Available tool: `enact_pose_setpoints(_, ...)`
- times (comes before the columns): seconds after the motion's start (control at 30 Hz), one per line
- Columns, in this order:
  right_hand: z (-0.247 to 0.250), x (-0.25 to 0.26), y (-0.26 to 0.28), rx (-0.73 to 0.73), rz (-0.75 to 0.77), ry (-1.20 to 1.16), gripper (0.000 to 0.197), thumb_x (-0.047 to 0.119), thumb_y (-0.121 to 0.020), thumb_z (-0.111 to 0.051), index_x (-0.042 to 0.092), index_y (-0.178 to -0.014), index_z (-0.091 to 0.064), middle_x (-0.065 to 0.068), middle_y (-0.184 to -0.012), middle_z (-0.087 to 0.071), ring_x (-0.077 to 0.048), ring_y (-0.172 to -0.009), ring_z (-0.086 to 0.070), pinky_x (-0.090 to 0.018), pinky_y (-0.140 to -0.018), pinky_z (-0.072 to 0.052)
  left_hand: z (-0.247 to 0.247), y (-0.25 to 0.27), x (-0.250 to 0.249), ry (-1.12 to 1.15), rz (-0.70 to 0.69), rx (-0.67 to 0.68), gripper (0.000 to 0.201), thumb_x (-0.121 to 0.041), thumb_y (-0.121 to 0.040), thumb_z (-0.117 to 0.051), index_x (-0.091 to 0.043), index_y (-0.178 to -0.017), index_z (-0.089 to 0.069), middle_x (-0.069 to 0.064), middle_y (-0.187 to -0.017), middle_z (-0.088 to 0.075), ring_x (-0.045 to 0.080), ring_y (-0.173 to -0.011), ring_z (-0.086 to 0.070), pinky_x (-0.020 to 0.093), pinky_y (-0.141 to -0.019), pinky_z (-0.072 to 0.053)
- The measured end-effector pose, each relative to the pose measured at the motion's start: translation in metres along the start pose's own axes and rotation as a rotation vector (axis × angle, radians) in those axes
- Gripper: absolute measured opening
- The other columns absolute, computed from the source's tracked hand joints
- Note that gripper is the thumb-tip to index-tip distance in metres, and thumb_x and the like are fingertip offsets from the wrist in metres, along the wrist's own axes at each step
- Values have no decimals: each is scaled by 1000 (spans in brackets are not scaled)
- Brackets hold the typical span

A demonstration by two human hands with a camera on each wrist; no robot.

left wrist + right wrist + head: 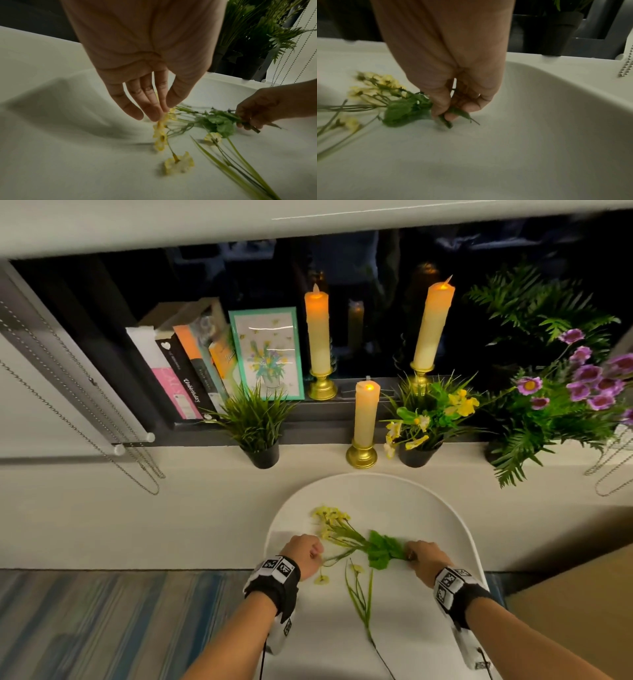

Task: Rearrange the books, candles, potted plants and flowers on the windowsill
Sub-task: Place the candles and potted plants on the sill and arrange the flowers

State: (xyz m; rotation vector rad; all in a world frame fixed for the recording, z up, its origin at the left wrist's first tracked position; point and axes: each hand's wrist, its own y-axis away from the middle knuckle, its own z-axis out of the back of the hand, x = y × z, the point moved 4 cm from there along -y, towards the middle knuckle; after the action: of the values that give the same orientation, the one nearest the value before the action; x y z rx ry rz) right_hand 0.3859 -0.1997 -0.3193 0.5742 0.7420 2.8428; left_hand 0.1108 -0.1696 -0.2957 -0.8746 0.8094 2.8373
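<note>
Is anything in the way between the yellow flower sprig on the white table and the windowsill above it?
Nothing visible blocks it. The right hand grips the yellow flower sprig by its stem end, and the left hand pinches a blossom. The bare white table lies between the sprig and the windowsill, where the short candle and black pots stand.

The head view looks steeply down from above at a white tray [445, 518], with the windowsill [178, 460] farther off at the top of the frame. The left wrist view looks along the left hand [142, 83], close over the tray surface. The right wrist view sits as close behind the right hand [453, 81]. All three share the yellow flower sprig [346, 532] on the tray.
</note>
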Motion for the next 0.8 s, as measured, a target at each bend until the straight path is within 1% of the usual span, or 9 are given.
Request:
enact_pose_setpoints(0.07,11,3,-3,-28,31,-54,25,10,-88,-48,28,-97,-63,0,-99,-67,-24,-96,-63,-27,-80,-45,2,-3,-1,16,-8,-12,23,-10,-83,-50,-18,-96,-68,3,-100,-67,20,-90,-65,28,-85,-54)
enact_pose_setpoints(0.13,25,7,-4,-82,97,-140,34,3,-86,-42,32,-76,-56,8,-76,-65,-20,-81,-63,-28,-74,-47,7,-5,-5,35,-35,-29,20,-11,-85,-52,-17,-96,-67,3,-98,-68,18,-86,-65,26,-82,-54)
enact_pose_setpoints(0.2,40,15,3,-137,178,-231,39,-3,-87,-37,29,-72,-53,9,-65,-59,-16,-68,-57,-27,-69,-43,10,-7,-11,70,-87,-54,16,-13,-86,-55,-16,-94,-68,2,-91,-68,18,-82,-64,25,-79,-53)
enact_pose_setpoints(0.33,57,24,15,-202,265,-314,32,-7,-85,-36,19,-81,-55,7,-63,-51,-17,-64,-47,-29,-66,-38,13,-6,-19,136,-162,-86,16,-21,-91,-54,-12,-90,-67,-1,-83,-65,14,-74,-59,22,-71,-49)
enact_pose_setpoints(0.47,60,21,19,-247,265,-366,37,-9,-83,-34,22,-84,-53,6,-65,-50,-18,-63,-45,-29,-64,-37,25,-2,-6,292,-110,-148,38,-38,-97,-44,-11,-84,-67,6,-84,-70,19,-77,-63,27,-78,-49)
enact_pose_setpoints(0.53,57,15,21,-240,230,-394,38,-9,-84,-33,25,-82,-51,3,-65,-49,-18,-62,-44,-29,-63,-36,34,3,10,417,-64,-209,37,-36,-99,-42,-18,-77,-66,1,-77,-68,14,-71,-62,26,-76,-47)
enact_pose_setpoints(0.6,54,11,25,-214,190,-411,37,-7,-84,-35,26,-79,-50,2,-64,-49,-18,-62,-44,-28,-62,-35,42,6,31,454,-10,-247,35,-33,-99,-44,-18,-75,-65,1,-75,-67,16,-72,-62,24,-75,-47)
enact_pose_setpoints(0.7,44,18,29,-152,185,-464,31,-4,-75,-35,24,-74,-50,1,-65,-51,-17,-63,-44,-28,-61,-36,48,9,44,361,-26,-239,28,-14,-93,-55,-27,-69,-62,-3,-78,-66,19,-78,-63,25,-78,-49)
enact_pose_setpoints(0.8,31,39,26,-104,216,-504,31,-9,-78,-34,17,-78,-52,-3,-71,-55,-17,-66,-47,-29,-62,-38,48,13,23,247,-97,-175,17,-19,-84,-68,-31,-73,-63,-6,-82,-66,10,-72,-60,16,-71,-46)
